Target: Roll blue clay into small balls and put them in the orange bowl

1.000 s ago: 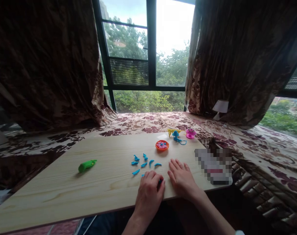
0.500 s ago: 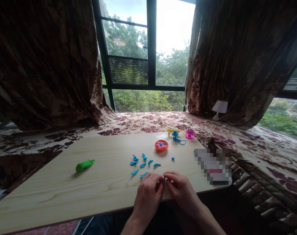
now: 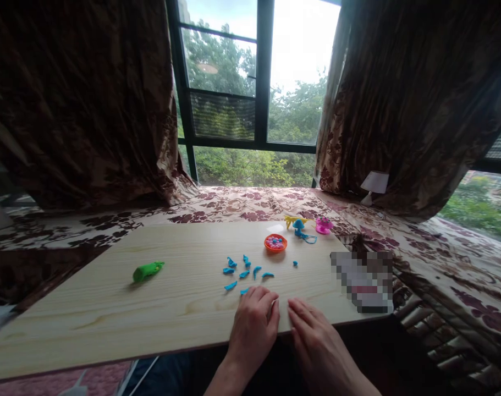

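At the front edge of the wooden table, my left hand point(image 3: 256, 318) has its fingers curled together, knuckles up. Whatever those fingers hold, if anything, is hidden. My right hand point(image 3: 314, 334) lies a small gap to its right, fingers stretched out side by side, with nothing visible in it. Just beyond my left fingers is a small blue clay piece point(image 3: 244, 291), partly covered by the hand. Several more torn blue clay pieces point(image 3: 244, 274) are scattered past it. One small blue lump point(image 3: 295, 264) lies apart, farther right.
An orange bowl point(image 3: 275, 250) of pink and blue beads stands behind the pieces. Blue point(image 3: 298, 226), yellow point(image 3: 291, 221) and pink point(image 3: 323, 225) toys sit at the far right corner. A green tube-like object point(image 3: 148, 271) lies left on the table point(image 3: 184, 242). A blurred-out item point(image 3: 363, 280) is at right.
My hands have parted; the fingertips were together around a bit of blue, which no longer shows. My right hand has moved slightly right and its fingers have straightened. The view has shifted slightly.
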A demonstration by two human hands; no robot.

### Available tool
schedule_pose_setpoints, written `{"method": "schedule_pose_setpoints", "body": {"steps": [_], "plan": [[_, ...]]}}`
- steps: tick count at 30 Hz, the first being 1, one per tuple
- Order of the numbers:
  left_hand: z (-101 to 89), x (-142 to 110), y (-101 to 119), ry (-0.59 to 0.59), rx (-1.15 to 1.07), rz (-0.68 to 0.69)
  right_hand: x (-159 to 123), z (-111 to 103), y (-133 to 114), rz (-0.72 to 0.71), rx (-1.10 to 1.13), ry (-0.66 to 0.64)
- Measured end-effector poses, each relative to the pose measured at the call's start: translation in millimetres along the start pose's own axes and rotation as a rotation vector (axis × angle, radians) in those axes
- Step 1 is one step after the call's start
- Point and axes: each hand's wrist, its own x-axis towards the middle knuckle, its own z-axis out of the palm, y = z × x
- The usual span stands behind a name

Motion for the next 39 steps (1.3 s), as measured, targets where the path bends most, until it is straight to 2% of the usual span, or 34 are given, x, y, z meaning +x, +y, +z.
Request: {"method": "schedule_pose_setpoints", "body": {"steps": [4,6,9,12,15,17,19,22,25,28,32,35,39], "plan": [[-0.2,0,0,0.014,0.025,-0.002,11,6,10,0.071,-0.062,-0.018],[-0.2,0,0,0.017,0.031,-0.008,6,6,20,0.100,-0.116,-0.026],[1.1,1,0,0.009,0.050,-0.008,-14,8,21,0.036,-0.173,-0.040],[3.3,1,0,-0.005,0.082,-0.001,-21,10,6,-0.022,-0.160,-0.063],[4.1,2,-1,-0.024,0.103,0.004,-6,11,0,0.050,-0.127,-0.066],[3.8,3,-1,-0.026,0.114,0.003,3,10,4,0.110,-0.127,-0.065],[3.2,4,0,-0.022,0.119,0.004,1,10,11,0.142,-0.157,-0.050],[3.2,3,0,-0.019,0.120,0.010,-21,15,13,0.083,-0.229,-0.005],[3.9,3,1,-0.014,0.125,0.017,-34,21,3,-0.009,-0.248,0.022],[4.5,2,1,-0.016,0.126,0.021,-19,19,-1,0.010,-0.201,-0.017],[4.6,2,1,-0.035,0.134,0.012,-2,10,21,0.122,-0.201,-0.064],[4.8,2,1,-0.051,0.134,0.006,-20,11,31,0.158,-0.268,-0.022],[5.5,2,1,-0.059,0.136,0.007,-40,17,11,0.084,-0.251,-0.012]]}}
